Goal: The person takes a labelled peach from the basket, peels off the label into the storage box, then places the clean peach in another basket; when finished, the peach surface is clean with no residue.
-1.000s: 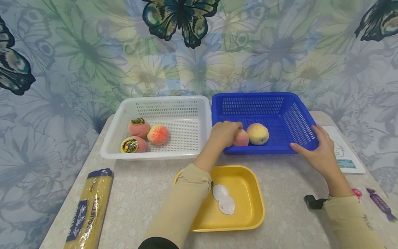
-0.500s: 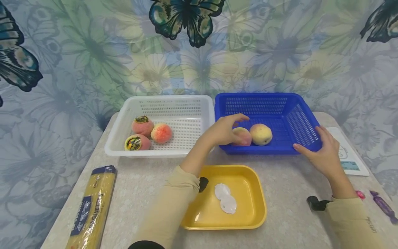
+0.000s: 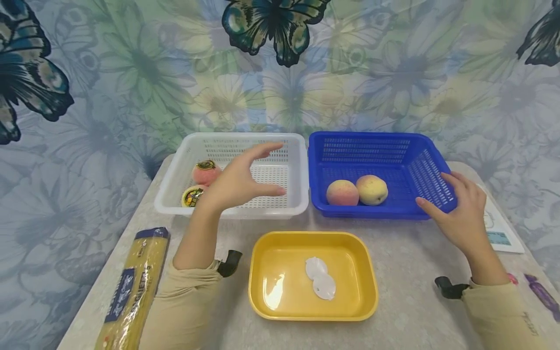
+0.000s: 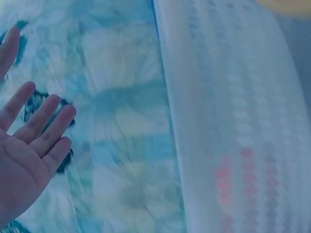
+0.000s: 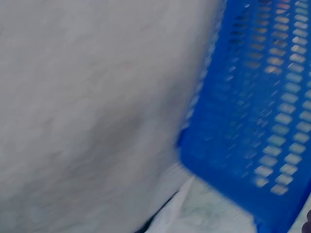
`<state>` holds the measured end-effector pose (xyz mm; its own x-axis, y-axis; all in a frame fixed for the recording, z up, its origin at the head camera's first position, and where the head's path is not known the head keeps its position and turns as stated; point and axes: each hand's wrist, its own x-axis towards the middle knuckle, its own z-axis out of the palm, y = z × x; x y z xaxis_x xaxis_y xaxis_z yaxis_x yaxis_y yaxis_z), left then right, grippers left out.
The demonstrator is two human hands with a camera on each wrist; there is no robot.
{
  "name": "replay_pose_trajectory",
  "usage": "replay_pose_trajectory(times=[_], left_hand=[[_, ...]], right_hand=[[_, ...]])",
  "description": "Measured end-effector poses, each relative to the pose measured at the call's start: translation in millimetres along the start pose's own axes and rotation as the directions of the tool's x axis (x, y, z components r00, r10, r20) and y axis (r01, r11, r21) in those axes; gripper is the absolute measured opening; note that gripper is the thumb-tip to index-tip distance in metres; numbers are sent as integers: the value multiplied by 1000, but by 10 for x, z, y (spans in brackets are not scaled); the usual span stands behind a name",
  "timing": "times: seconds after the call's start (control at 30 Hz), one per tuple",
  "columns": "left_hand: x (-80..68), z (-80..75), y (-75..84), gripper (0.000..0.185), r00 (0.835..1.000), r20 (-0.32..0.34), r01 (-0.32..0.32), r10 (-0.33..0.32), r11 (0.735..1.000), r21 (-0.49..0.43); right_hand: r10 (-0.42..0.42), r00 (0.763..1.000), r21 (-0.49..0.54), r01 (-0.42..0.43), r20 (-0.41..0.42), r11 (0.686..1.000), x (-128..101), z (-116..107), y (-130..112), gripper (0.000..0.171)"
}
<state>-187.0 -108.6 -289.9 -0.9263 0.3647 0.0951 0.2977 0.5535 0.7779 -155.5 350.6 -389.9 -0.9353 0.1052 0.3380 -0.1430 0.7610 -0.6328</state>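
Observation:
My left hand [image 3: 258, 172] hovers open and empty over the white basket [image 3: 297, 170], fingers spread; the left wrist view shows its straight fingers [image 4: 34, 121] beside the blurred basket wall [image 4: 233, 121]. Two peaches with stickers [image 3: 205, 171] [image 3: 191, 196] show in the white basket's left part; the hand hides whatever lies behind it. In the blue basket [image 3: 376, 141] two peaches [image 3: 342, 193] [image 3: 372, 189] lie side by side near the front. My right hand [image 3: 446, 197] grips that basket's front right corner, thumb on the front wall. The right wrist view shows the blue mesh wall [image 5: 262, 111].
A yellow tray [image 3: 267, 272] with two white discs [image 3: 321, 279] sits in front of the baskets. A spaghetti pack [image 3: 131, 291] lies at the left table edge. A paper card [image 3: 500, 236] and wrapped sweets [image 3: 542, 294] lie at the right.
My left hand let go of the pinkish peach in the blue basket and moved left, open, over the white basket. The right hand stayed on the blue basket's corner.

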Motion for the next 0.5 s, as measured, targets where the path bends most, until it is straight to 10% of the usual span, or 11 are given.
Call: replay_pose_trajectory(times=[0.23,0.5], left_hand=[[-357,-240,-564,96,983,-123,137,-137,991,-6],[-720,-355,-1024,114,922,-279,312,-266,941,133]], right_hand=[[-88,994,133,78,70,988,34,62,-467,75],[-230,961,199,198,154,960,118,296,-1017,70]])
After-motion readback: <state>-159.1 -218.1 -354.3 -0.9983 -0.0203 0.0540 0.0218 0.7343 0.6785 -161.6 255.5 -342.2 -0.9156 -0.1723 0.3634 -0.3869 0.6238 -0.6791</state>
